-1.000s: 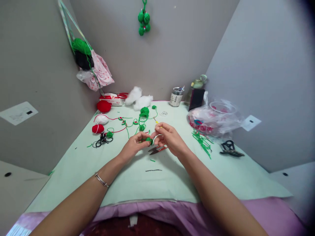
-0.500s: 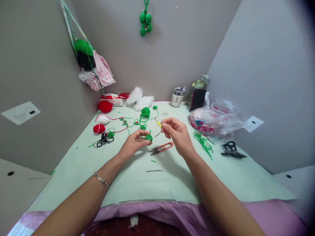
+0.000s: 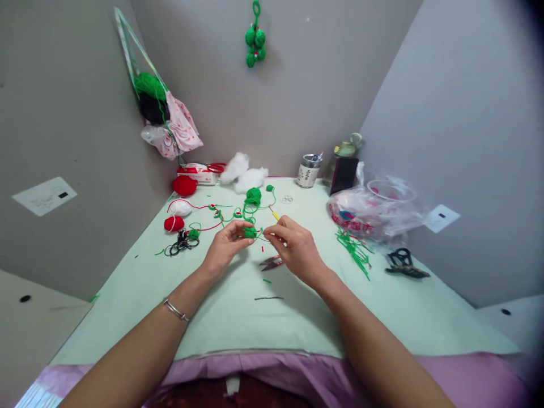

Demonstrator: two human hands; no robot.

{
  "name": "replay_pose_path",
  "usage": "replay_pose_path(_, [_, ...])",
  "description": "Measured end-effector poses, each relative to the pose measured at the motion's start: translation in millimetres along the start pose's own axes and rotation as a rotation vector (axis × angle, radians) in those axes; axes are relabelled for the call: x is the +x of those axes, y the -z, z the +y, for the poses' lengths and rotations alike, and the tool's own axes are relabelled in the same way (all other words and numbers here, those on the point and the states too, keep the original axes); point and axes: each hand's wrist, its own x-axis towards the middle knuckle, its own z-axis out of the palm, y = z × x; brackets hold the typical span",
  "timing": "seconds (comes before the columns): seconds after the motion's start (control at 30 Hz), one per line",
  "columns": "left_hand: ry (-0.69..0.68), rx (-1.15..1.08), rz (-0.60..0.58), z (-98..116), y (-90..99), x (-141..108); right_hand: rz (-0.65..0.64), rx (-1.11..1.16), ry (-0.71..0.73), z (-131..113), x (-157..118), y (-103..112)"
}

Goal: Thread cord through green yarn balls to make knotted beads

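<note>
A: Left hand [image 3: 226, 246]?
B: Grasping green ball [image 3: 249, 233], mid-table [image 3: 221, 323].
A: Right hand [image 3: 298, 249]?
B: Just right of ball, fingers bunched; can't tell what's gripped.
A: Nearby?
B: Snips [image 3: 269, 263] on near side, partly hidden by right hand; yellow hook [image 3: 275, 215] on far side.

A pale green tabletop [image 3: 212, 328] carries red yarn [image 3: 174, 224], white stuffing [image 3: 251, 180] and snips [image 3: 269, 263].
</note>
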Motion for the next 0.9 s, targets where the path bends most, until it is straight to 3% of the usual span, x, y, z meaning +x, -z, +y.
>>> replay_pose_path(0.47, [0.012, 0.010, 0.013, -0.3, 0.4, 0.2, -0.061, -0.055, 0.015, 2.3, 0.4, -0.9])
replay_pose_path(0.9, [0.109, -0.037, -0.071, 0.4, 0.4, -0.1, -0.115, 0.328, -0.196, 6.9, 4.6, -0.8])
